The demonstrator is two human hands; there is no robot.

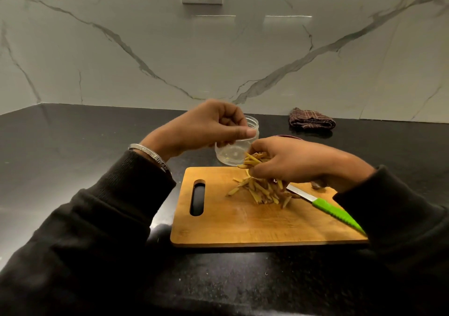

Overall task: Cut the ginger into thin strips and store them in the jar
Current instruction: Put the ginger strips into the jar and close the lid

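While the left hand (204,126) (bangle (148,155) reads "SAIRAM") grips the jar (237,145), right hand (294,162) pinches ginger strips (252,158).

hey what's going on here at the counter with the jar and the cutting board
A person is moving cut ginger into a clear jar. The left hand grips the jar near its rim, at the far edge of the wooden cutting board. The right hand holds a bunch of ginger strips beside the jar. More strips lie piled on the board, next to a green-handled knife.
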